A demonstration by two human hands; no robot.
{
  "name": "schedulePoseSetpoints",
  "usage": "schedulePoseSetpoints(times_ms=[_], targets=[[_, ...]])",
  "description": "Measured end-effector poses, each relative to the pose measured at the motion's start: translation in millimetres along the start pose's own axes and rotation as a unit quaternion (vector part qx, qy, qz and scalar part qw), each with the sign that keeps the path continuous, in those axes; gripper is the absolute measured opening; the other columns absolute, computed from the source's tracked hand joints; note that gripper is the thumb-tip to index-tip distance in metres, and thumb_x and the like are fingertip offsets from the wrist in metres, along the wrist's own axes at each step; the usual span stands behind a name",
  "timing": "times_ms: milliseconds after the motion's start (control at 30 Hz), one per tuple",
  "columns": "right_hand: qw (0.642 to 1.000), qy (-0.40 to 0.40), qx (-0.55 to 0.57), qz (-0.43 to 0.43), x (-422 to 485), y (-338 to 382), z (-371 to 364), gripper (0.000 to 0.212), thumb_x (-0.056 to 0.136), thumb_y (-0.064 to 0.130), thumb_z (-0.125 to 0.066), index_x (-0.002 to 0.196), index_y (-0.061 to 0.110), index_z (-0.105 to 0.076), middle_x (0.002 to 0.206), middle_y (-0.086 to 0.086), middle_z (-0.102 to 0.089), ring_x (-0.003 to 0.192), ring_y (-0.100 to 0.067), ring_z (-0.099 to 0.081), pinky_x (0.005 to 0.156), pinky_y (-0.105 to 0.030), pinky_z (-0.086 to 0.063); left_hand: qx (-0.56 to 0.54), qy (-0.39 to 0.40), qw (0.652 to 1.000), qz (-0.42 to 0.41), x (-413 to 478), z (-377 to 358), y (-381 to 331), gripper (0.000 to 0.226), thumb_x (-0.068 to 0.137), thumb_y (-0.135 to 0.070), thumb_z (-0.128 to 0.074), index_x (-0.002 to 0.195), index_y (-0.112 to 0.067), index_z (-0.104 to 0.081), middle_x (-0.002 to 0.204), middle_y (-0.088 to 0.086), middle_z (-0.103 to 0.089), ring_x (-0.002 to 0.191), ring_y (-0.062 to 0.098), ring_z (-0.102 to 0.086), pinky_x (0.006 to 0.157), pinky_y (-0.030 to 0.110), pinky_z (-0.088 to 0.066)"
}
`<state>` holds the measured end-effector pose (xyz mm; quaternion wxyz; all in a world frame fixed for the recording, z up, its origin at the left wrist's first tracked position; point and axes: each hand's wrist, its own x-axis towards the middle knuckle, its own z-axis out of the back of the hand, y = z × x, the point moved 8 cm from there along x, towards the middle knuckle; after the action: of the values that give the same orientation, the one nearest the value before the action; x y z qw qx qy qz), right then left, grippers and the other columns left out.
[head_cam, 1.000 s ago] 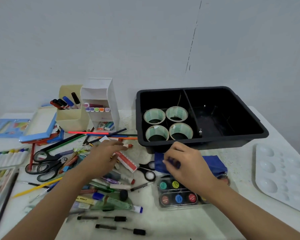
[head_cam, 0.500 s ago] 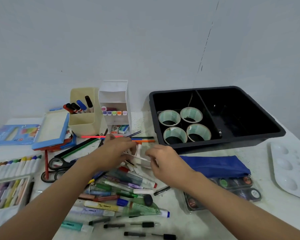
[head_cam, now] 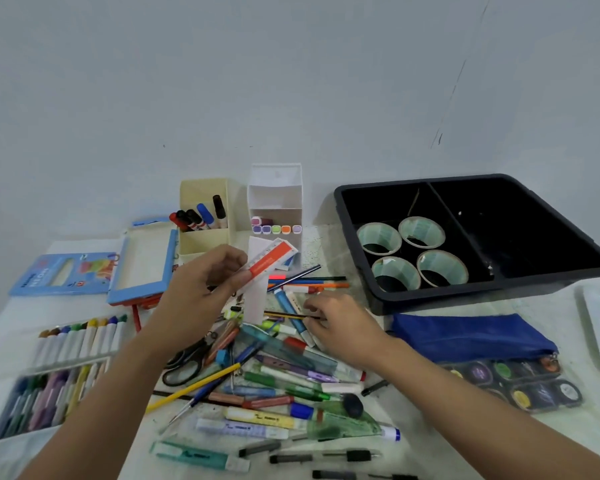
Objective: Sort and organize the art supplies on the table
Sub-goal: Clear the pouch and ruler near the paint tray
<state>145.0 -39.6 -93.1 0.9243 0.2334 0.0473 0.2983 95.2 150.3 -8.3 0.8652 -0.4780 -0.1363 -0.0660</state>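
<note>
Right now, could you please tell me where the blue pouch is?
In the head view, the blue pouch lies on the right, between the black tray behind it and the paint set in front.

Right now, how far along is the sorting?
Early. Done: four tape rolls in the black bin, markers in the beige holder. In hand: left hand holds a red-and-white ruler, right hand pinches a striped pencil. Left: the pen pile, scissors, paint set, all loose.
</note>
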Motion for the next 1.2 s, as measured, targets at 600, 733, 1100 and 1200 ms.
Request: schedulePoseSetpoints(times_ms=[600, 733, 1100, 1200], targets=[[0.987, -0.057, 0.137, -0.066, 0, -1, 13, 0.014, 0.096, 0.013, -0.06, 0.102, 0.016, -0.073, 0.097, 0.003, -0.07, 0.085, -0.013, -0.061, 0.08, -0.027, -0.05, -0.033, 0.052, 0.99, 0.127, -3, -42, 24, 0.013, 0.092, -0.02, -0.07, 0.098, -0.029, -0.062, 0.088, -0.002, -0.067, 0.071, 0.019, -0.069, 0.052, 0.02, -0.049], [0.999, -0.029, -0.013, -0.009, 3, -5, -4, 0.018, 0.093, 0.02, -0.062, 0.106, 0.013, -0.072, 0.103, -0.005, -0.064, 0.099, -0.023, -0.058, 0.082, -0.034, -0.049, -0.045, 0.062, 0.987, 0.14, -4, -43, 20, 0.013, 0.094, -0.017, -0.068, 0.099, -0.027, -0.062, 0.092, -0.002, -0.069, 0.077, 0.017, -0.072, 0.057, 0.027, -0.053], [0.993, -0.067, -0.074, 0.057, -17, 7, 22, 0.019, 0.093, 0.018, -0.055, 0.086, 0.006, -0.068, 0.085, -0.011, -0.063, 0.085, -0.033, -0.06, 0.07, -0.043, -0.053, -0.139, 0.029, 0.982, 0.126, 0, -46, -24, 0.012, 0.09, -0.014, -0.07, 0.1, -0.016, -0.064, 0.093, -0.006, -0.075, 0.083, 0.013, -0.073, 0.069, 0.027, -0.062], [0.996, -0.088, -0.02, 0.026, -46, -12, 57, 0.016, 0.096, 0.016, -0.05, 0.096, 0.011, -0.065, 0.084, -0.006, -0.066, 0.077, -0.026, -0.06, 0.066, -0.042, -0.05, -0.157, 0.022, 0.982, 0.102, 1, -48, -41, 0.01, 0.09, -0.012, -0.067, 0.099, -0.013, -0.063, 0.091, -0.005, -0.074, 0.082, 0.014, -0.072, 0.07, 0.028, -0.062]])
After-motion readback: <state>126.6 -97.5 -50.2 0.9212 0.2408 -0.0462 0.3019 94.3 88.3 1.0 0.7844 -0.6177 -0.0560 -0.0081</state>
